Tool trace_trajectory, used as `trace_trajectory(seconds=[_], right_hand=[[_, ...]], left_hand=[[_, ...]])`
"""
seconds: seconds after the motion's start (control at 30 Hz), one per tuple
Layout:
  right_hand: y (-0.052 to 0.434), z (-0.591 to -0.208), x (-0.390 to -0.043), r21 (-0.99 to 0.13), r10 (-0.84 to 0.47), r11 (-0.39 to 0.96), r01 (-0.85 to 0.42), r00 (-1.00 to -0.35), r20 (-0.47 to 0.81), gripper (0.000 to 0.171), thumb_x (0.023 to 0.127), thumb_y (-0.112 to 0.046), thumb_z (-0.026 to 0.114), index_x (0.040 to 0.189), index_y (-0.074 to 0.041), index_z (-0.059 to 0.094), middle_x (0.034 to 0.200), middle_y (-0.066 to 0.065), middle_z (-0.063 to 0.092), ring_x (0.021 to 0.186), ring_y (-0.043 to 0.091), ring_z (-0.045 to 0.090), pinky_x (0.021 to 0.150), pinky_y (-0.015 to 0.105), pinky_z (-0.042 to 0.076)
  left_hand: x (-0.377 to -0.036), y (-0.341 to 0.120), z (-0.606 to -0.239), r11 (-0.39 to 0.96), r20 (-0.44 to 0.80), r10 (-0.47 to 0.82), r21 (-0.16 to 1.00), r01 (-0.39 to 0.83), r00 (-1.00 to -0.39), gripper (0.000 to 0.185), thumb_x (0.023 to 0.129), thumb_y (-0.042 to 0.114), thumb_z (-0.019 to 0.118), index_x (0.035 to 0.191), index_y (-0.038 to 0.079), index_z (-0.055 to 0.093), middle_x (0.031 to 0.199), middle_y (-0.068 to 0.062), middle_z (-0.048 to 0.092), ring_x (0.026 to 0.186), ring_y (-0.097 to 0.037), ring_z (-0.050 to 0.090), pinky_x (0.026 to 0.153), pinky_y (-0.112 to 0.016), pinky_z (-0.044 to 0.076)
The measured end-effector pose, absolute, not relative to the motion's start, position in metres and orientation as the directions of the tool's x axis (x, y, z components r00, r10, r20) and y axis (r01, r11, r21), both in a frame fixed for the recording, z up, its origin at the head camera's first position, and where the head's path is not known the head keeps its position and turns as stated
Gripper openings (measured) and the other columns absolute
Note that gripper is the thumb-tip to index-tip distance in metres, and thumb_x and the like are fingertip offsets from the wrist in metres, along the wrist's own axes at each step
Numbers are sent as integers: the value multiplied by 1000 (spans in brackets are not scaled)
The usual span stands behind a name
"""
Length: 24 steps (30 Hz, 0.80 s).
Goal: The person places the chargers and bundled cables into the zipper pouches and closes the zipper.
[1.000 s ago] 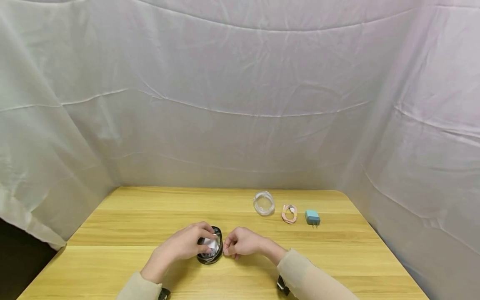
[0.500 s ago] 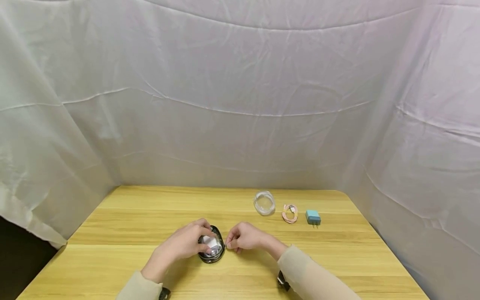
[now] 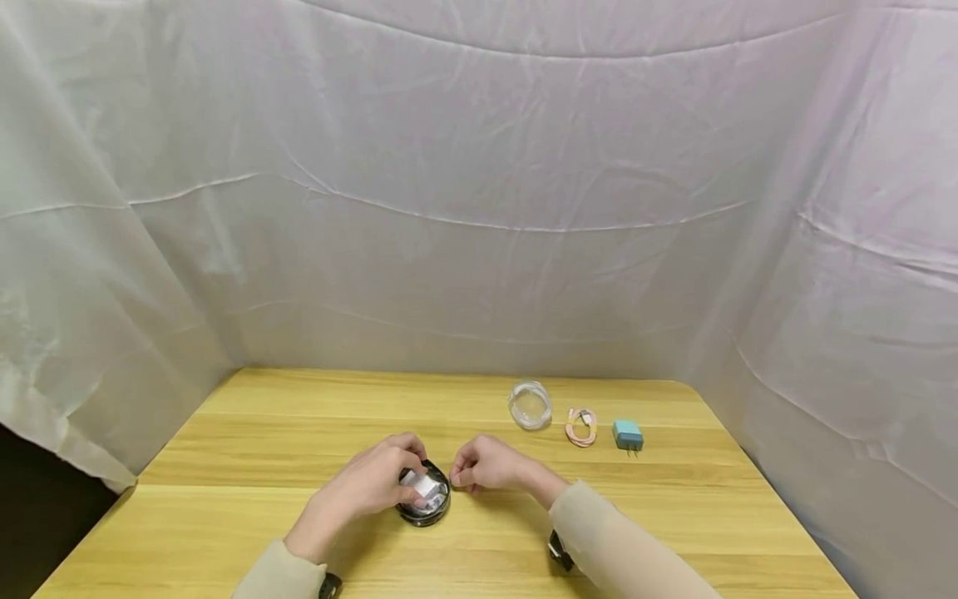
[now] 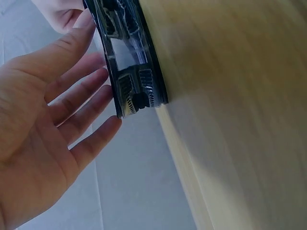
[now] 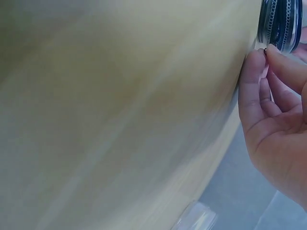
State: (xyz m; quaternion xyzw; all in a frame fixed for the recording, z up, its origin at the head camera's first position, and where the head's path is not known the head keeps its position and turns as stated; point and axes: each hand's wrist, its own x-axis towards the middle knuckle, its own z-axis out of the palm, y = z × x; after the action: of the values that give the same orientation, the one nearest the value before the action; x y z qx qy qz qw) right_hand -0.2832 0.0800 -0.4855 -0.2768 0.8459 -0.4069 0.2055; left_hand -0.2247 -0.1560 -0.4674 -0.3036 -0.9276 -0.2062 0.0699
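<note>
left hand [image 3: 372,485] flat-fingered against the black zip case [image 3: 425,497], right hand [image 3: 484,466] grip pinching its zipper pull [image 5: 264,50], on worktop [image 3: 254,441]

Black round zip case [image 3: 425,499] under the left hand [image 3: 367,491], its rim lined with dark zipper teeth, something white and silvery showing through its clear top. The right hand [image 3: 482,467] sits just beside it, beige sleeve [image 3: 621,553] behind. Yellow, pale-grained wooden table [image 3: 262,433] all around both hands. Beyond the right hand, a clear coiled cable [image 3: 529,405], then a pink coiled cable [image 3: 580,426], then a teal-blue charger plug [image 3: 627,434] farthest out. Behind everything, a plain white wrinkled cloth backdrop [image 3: 479,208], faintly lilac on the right hand's side.
</note>
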Motion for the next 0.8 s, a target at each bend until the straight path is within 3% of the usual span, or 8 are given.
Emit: trace_trajectory(seconds=[0.23,0.53,0.8], right_hand=[[77,-486,-289,-792,-636,529,-303,-759,-135,6,94,0,73,88,-2,73,76,6,69,67,14,63,62,27,60],[72,-486,-292,-796,-637,521,-307,-760,-124,7,94,1,72,88,-2,73,77,7,69,67,13,63,63,26,59],[71,-486,-294,-794,-637,521,-313,-762,-118,7,94,2,72,88,0,73,78,8,70,66,13,63,62,25,59]], left_hand=[[-227,-158,-468,713,249,542,368,596,-803,26,73,26,94,89,13,79,119,2,67,106,-22,68,89,-43,59],[-227,-161,-467,687,229,589,363,629,-775,34,76,21,91,107,12,81,118,-1,67,110,-24,65,94,-45,58],[-225,-160,-467,720,207,552,371,587,-808,32,78,24,90,108,15,83,119,0,66,112,-23,63,92,-46,57]])
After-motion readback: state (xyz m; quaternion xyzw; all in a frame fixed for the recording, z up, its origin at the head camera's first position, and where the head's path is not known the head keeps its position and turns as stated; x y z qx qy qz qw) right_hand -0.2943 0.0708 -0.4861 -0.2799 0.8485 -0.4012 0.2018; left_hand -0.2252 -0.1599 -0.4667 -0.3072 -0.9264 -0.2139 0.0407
